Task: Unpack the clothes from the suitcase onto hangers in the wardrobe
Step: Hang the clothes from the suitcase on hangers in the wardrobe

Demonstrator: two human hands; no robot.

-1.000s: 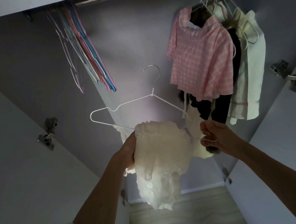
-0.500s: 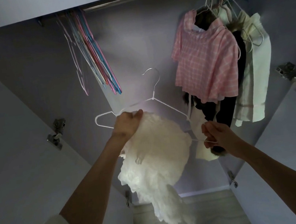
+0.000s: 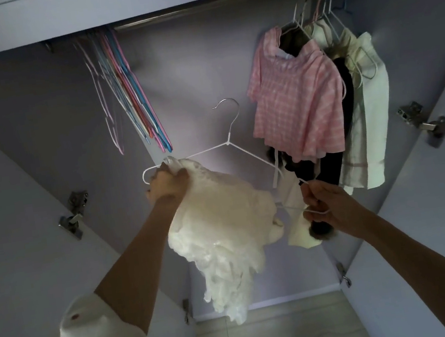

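The white hanger [image 3: 221, 147] is held in the air in front of the open wardrobe [image 3: 200, 65], its long axis running from upper left down to lower right, hook pointing up toward the rail [image 3: 219, 2]. The left hand [image 3: 167, 185] sits at the hanger's left shoulder, fingers curled round a bunch of the white lacy garment [image 3: 221, 226] and pressing its edge up against the wire there. The right hand [image 3: 326, 206] is at the opposite, lower end, fingers pinching the wire at that tip, with part of the garment's pale fabric hanging just beside it. The bulk of the garment sags below the hanger between the two hands and trails down toward the wardrobe floor, so it lies under and inward of both sets of fingers. The coming move likely turns on the left end: the fabric has to go over that shoulder of the wire, and the left hand is the one already on it. Clothes already hung, the pink checked top [image 3: 296, 102] among them, are to the right; spare coloured hangers [image 3: 129, 95] hang to the left
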